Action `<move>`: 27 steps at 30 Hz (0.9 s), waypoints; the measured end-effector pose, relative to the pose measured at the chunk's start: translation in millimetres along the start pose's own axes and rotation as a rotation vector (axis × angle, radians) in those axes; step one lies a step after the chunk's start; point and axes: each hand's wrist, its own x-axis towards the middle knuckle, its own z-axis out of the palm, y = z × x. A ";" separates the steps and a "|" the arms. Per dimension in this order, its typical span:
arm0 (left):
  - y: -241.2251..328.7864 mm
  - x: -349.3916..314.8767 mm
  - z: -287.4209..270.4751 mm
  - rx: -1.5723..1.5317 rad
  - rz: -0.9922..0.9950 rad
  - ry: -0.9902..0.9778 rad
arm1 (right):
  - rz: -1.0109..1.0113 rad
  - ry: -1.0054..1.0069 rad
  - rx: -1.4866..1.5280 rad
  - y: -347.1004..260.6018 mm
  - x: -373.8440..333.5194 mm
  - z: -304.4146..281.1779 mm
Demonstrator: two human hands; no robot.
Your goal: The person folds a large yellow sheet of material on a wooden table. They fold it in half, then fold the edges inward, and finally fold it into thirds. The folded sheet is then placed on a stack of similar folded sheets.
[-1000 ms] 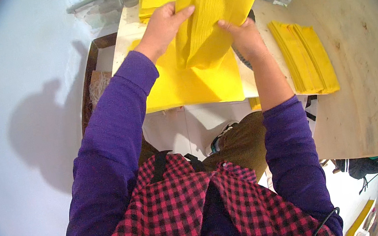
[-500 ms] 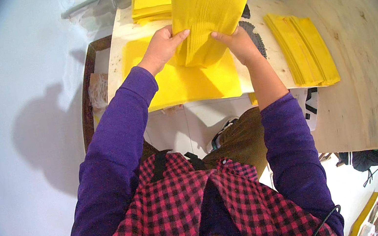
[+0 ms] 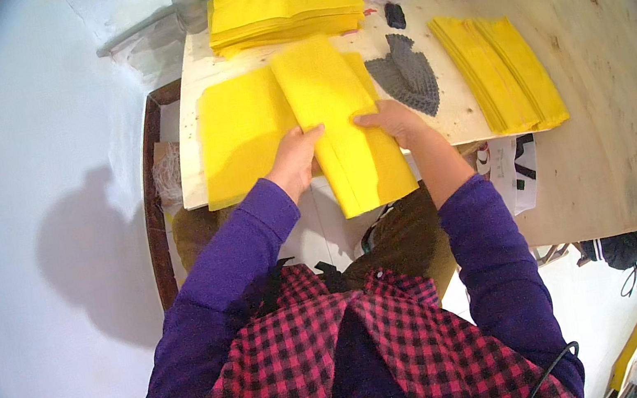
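Note:
Between my hands is a folded bundle of yellow, fabric-like sheets (image 3: 342,124), long and narrow, slanting past the table's near edge. My left hand (image 3: 296,162) grips its left side, thumb on top and fingers mostly underneath. On the opposite side, my right hand (image 3: 396,122) holds the edge the same way. Beneath the bundle, a flat yellow sheet or pile (image 3: 241,132) lies on the wooden table (image 3: 189,94). A grey knitted piece (image 3: 405,73) rests to the right of the bundle, beside a small black object (image 3: 394,16).
A thick stack of folded yellow sheets (image 3: 284,4) sits at the table's far side. Two narrow yellow stacks (image 3: 500,74) lie at the right, next to a large plywood panel (image 3: 602,96). A white wall (image 3: 28,203) rises on the left.
The bundle has come down from a raised, upright pose to lie nearly flat, closer to me. Both hands have moved toward me with it, and the far stack and grey piece now show.

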 end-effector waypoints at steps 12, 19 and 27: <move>-28.3 -5.0 4.3 0.019 0.014 0.069 | 0.162 0.084 0.153 41.0 -45.0 -15.4; -40.9 -1.3 6.6 -0.005 -0.015 0.068 | 0.137 0.090 0.296 83.1 -93.4 -15.2; -20.4 7.7 13.3 -0.381 -0.152 -0.125 | -0.126 0.075 -0.187 54.3 -139.2 -25.3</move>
